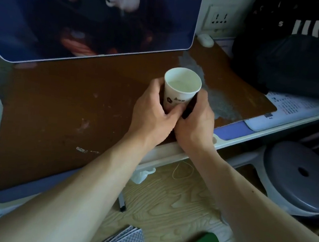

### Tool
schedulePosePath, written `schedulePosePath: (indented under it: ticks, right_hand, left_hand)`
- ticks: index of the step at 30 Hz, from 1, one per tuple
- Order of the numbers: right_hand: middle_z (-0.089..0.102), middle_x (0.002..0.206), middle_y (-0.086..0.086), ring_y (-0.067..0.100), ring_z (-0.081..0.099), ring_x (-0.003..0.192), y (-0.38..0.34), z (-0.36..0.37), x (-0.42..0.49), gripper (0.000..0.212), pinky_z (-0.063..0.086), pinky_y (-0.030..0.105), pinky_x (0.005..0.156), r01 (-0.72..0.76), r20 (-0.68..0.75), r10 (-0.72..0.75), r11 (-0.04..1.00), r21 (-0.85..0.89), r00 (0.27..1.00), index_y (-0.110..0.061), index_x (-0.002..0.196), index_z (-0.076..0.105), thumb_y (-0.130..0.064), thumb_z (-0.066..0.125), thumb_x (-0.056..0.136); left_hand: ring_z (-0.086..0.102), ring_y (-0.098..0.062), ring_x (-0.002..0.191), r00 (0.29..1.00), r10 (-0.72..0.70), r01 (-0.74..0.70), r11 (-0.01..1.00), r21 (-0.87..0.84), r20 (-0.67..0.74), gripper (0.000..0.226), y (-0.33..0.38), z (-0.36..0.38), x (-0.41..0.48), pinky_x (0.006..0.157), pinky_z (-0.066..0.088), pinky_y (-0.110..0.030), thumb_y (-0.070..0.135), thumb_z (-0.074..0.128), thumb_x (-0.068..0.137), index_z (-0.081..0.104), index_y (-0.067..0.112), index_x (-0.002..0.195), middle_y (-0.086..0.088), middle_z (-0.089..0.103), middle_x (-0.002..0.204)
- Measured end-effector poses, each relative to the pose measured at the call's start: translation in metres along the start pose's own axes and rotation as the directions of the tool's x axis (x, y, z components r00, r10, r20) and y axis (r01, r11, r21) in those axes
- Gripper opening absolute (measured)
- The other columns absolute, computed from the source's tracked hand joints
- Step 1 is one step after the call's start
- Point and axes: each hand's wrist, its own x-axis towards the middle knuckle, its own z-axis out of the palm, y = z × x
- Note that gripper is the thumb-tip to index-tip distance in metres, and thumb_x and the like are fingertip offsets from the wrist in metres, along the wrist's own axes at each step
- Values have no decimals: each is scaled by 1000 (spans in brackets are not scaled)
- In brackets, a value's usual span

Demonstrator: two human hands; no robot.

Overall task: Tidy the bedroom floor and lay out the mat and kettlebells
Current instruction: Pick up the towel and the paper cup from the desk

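I see the paper cup [178, 95] upright on the brown desk pad [58, 111], axis vertical, between both hands and equally near each: left hand [151, 112] curled round its left wall, right hand [195, 120] gripping a dark object [188, 109] against its right.

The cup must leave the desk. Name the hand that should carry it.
Left, probably: the left hand curls round the paper cup, while the right hand grips a dark object beside it, so is less free.
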Motion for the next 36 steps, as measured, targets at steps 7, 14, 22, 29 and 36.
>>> schedulePosePath:
  ticks: [7,14,22,29,36]
  right_hand:
    - [66,118,3,19,60,108,-3,-3,-2,42,37,20,77,41,-2,-41,999,-3,999,-12,126,51,-14,63,85]
    - [65,108,-6,10,57,97,-1,-16,-36,44,45,21,79,80,1,-80,995,63,997,-13,127,53,-18,66,84]
    - [68,103,-3,8,66,93,15,-40,-96,44,58,22,80,123,-100,-106,978,171,989,-6,120,55,-11,71,80]
    - [70,110,-1,12,67,105,62,-59,-171,52,58,33,87,185,-97,-166,954,237,981,-6,122,56,-15,79,76]
    - [69,114,2,14,66,108,142,-31,-239,57,57,36,89,102,-44,-94,965,243,995,-5,123,56,-17,83,74]
  left_hand:
    - [58,-14,113,1000,22,-20,996,92,-21,50,2,1,-3,83,39,-18,35,71,85,50,18,127,4,63,124]
    - [52,-3,95,998,6,-4,1000,31,-62,48,7,-1,-43,62,36,6,32,72,86,50,17,127,12,54,109]
    - [50,17,81,987,117,-121,992,-23,-112,50,21,3,-114,69,40,2,24,73,85,51,9,126,9,55,107]
    - [57,-1,113,966,244,-249,967,-46,-84,65,-2,19,-194,90,50,-16,25,74,81,45,4,135,-1,59,126]
    - [56,-12,121,987,162,-162,986,-38,5,67,-72,59,-264,98,52,-32,23,75,78,44,6,135,-3,58,129]
